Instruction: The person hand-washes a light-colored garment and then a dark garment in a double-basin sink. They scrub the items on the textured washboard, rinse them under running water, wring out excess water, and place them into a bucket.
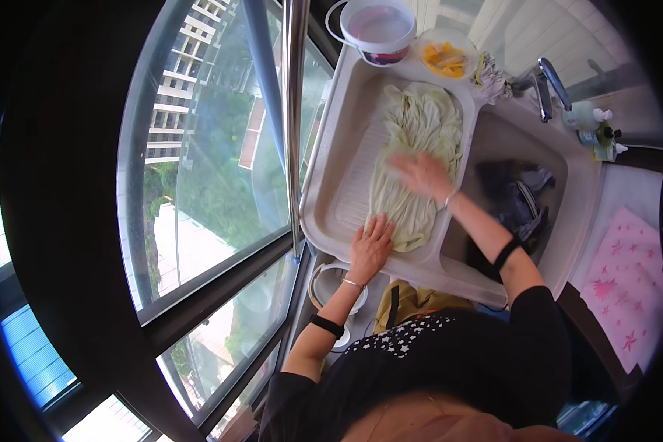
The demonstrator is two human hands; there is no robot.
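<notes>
A pale yellow-green cloth garment [426,121], wet and wrinkled, lies lengthwise in the shallow washboard basin [346,169] of the sink. My left hand [372,243] rests flat on its near end, fingers stretched out and apart. Over the middle of the cloth is my right hand [423,175], palm down with fingers extended; its fingertips are blurred by motion. I cannot tell whether the right hand touches the fabric. In the deeper basin on the right sits dark clothing [519,195] with a white-striped part.
A white bucket [378,29] and a bowl with yellow pieces [446,59] stand on the far rim. Beside them are a crumpled cloth [491,77], a faucet [545,96] and several bottles [600,132]. A window and metal pole [295,110] border the left. Pink patterned fabric [626,283] lies right.
</notes>
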